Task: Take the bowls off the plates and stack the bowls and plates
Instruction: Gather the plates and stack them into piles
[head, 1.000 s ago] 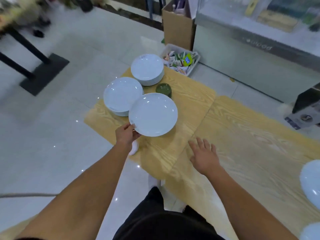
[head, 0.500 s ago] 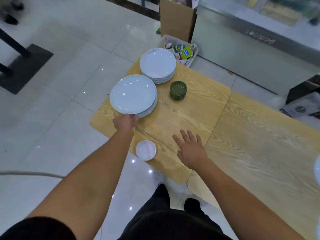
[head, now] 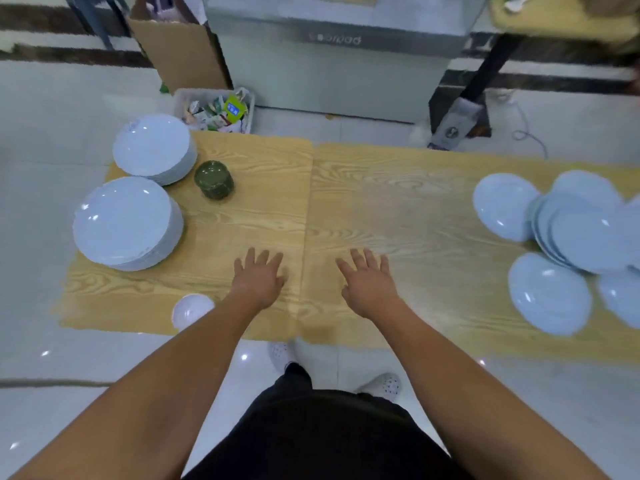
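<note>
On the pale wooden desk (head: 398,202), as the head camera looks down, both hands lie near the front edge, one on either side of the seam that crosses the top; the left hand (head: 258,282) is palm down with its fingers straight and spread wide, holding nothing; the right hand (head: 369,285) is the same, fingers fanned and holding nothing; whether the palms press on the wood or hang just above it cannot be told.

At the left end stand two piles of white plates; the near stack (head: 121,220) sits toward the front, and the far stack (head: 152,145) is just behind it at the back corner; a short pile of dark green bowls (head: 214,180) stands upright just to the right of both. A small white bowl (head: 192,310) sits by the front edge, just left of the left forearm.

At the right end more white plates lie unstacked; a back plate (head: 505,206) lies singly; a front plate (head: 549,294) lies nearer the person; between and beyond them a loose overlapping heap (head: 585,230) runs out of view, too blurred to count.

Beyond the desk, on the floor, stand a white basket (head: 214,109) of packets, a cardboard box (head: 180,53) and a grey cabinet (head: 332,71).
</note>
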